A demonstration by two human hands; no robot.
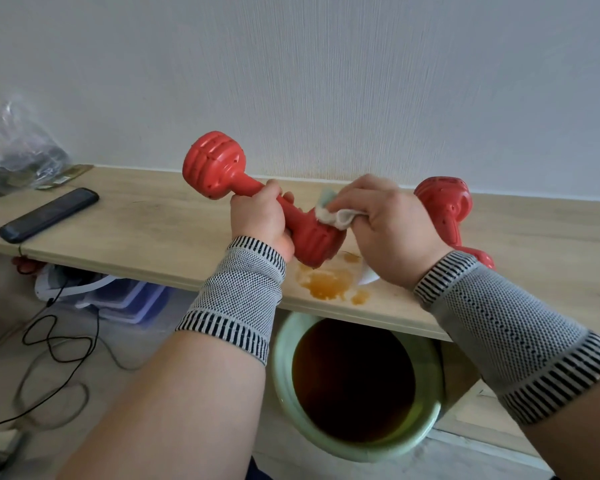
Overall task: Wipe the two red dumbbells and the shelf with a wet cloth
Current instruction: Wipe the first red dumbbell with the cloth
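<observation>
Green bucket (357, 386) below wooden shelf (153, 220) | left hand (262, 216) clamped on raised red dumbbell (257, 195) handle above shelf | right hand (385, 226) gripping white cloth (333, 216) against its lower head | second red dumbbell (447, 209) on shelf behind right hand | orange stain (329, 282) beneath

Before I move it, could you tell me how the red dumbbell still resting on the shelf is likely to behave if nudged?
The resting dumbbell has rounded ends, so it may roll along the shelf. It looks like stiff moulded plastic, probably not fragile. Its ribbed surface should limit slipping, though its weight cannot be judged.
</observation>
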